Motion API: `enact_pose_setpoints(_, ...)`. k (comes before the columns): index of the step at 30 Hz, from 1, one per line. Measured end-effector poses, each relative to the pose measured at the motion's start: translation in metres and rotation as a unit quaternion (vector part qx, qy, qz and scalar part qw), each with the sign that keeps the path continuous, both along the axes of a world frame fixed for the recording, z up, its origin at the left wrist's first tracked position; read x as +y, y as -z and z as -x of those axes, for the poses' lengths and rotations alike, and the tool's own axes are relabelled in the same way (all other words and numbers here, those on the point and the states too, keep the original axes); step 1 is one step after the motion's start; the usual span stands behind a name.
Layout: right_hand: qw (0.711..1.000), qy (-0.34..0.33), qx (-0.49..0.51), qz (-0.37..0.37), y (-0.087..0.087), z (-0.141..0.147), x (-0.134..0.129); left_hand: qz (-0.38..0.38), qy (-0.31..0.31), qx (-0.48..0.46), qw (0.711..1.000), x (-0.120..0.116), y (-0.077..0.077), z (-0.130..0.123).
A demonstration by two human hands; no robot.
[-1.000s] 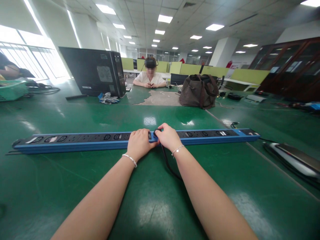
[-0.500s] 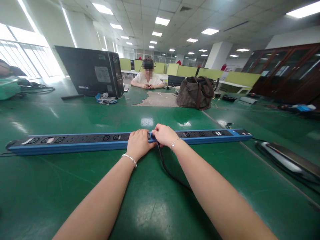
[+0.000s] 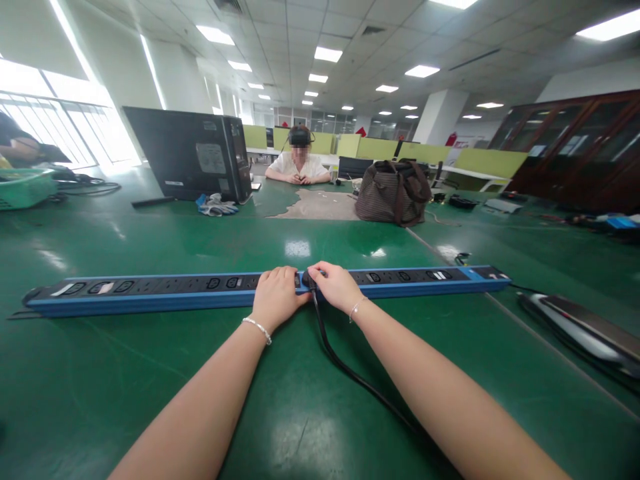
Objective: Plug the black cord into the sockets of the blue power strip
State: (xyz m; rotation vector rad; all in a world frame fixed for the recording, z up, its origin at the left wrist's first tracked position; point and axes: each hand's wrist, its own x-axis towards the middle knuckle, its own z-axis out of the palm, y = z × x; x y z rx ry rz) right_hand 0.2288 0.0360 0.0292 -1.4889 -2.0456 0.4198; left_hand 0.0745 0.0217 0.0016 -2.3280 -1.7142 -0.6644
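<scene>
A long blue power strip (image 3: 150, 308) with black socket faces lies crosswise on the green table (image 3: 200, 387). My left hand (image 3: 277, 293) is wrapped over its middle, thumb along the near side. Just to the right, my right hand (image 3: 334, 287) grips a black plug (image 3: 308, 279) at the strip's face. Whether the plug's pins sit in a socket is hidden. From the plug a black cable (image 3: 340, 363) runs down toward me and passes under my right forearm.
A black computer case (image 3: 185, 153) and a pair of gloves (image 3: 217, 205) stand at the back left. A brown bag (image 3: 393, 193) sits back right, a silver-and-dark device (image 3: 585, 327) at right. Across the table sits another person (image 3: 299, 167); a green basket (image 3: 25, 190) is far left.
The view has tilted up slightly, so everything sits lower. My right hand has shifted a little to the right, fingers less curled over, and more of the plug shows. My left hand stays on the strip.
</scene>
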Motion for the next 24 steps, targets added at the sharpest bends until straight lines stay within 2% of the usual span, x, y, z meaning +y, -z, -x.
enact_pose_setpoints(2, 0.999, -0.017, -0.031, -0.034, 0.004, -0.011, -0.009, -0.005, 0.004, 0.003, 1.0, 0.0, 0.001, 0.0)
enact_pose_setpoints(6, 0.976, 0.039, -0.166, -0.136, 0.019, -0.041, -0.029, -0.012, 0.009, 0.001, 1.0, -0.001, 0.001, 0.0)
enact_pose_setpoints(9, 0.957, 0.044, -0.205, -0.201, 0.031, -0.056, -0.037, -0.004, 0.012, 0.004, 1.0, -0.001, -0.001, 0.001)
enact_pose_setpoints(16, 0.95, 0.084, -0.239, -0.182, 0.052, -0.049, -0.037, 0.045, 0.019, -0.027, 0.998, 0.002, -0.007, 0.004)
enact_pose_setpoints(21, 0.945, 0.16, -0.237, -0.162, 0.057, -0.029, -0.039, 0.023, -0.061, -0.093, 0.994, -0.008, -0.021, -0.009)
enact_pose_setpoints(24, 0.946, 0.165, -0.232, -0.153, 0.054, -0.025, -0.039, 0.077, -0.099, -0.099, 0.987, -0.016, -0.032, -0.021)
